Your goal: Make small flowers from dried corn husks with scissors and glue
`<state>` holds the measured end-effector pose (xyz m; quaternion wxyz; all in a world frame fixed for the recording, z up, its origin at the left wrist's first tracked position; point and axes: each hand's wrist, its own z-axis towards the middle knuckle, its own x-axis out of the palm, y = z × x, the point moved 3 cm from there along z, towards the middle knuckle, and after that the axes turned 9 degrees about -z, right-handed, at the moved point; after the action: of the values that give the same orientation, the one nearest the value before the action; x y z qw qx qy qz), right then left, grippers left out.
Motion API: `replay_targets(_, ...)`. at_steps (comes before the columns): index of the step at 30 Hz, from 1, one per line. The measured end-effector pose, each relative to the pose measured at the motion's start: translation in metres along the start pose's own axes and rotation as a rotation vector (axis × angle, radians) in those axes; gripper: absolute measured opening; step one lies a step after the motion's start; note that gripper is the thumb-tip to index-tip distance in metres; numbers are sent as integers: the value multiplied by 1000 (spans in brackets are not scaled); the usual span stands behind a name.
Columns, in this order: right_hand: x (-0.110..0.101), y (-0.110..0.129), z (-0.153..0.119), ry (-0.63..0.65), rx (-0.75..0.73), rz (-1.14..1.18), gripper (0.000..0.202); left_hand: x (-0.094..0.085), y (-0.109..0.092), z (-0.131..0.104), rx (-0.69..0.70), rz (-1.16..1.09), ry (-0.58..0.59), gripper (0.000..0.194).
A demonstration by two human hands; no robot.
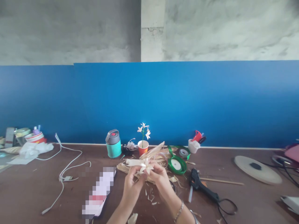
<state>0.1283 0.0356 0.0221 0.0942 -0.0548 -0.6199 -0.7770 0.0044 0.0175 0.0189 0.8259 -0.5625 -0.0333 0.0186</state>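
Note:
A pale handmade flower (146,166) with pointed petals is pinched between both hands above the table. My left hand (133,180) closes on it from the left with thumb and fingers. From the other side my right hand (161,176) grips it, a bracelet on that wrist. Dried corn husks (154,153) lie in a heap just behind the hands. Beyond them stands a red and white paper cup (143,148) holding a stem of small pale flowers (144,129). Husk scraps (149,196) are scattered below the hands.
Right of the hands lie a green ribbon spool (177,165), a black glue gun (203,186) with its cord and a thin stick (221,180). A phone (100,194), white cables (63,169) and a teal flask (113,145) are leftward. A blue partition (149,99) borders the table.

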Motion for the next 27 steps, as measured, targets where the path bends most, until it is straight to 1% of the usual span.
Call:
replay_targets(3,2,-1,-2,17,43,13,21,0,-2,0,58,30,-18,24)
replay_targets(7,4,-3,-4,58,85,24,25,-2,-4,0,102,51,-57,21)
replay_targets(14,3,-5,-2,86,88,84,20,-2,-6,-1,128,98,-65,21)
replay_targets(19,3,-3,0,58,42,72,20,-3,-4,-2,155,108,-99,17)
replay_targets(27,5,3,-4,32,-75,-105,24,-2,-4,-2,137,87,-82,17)
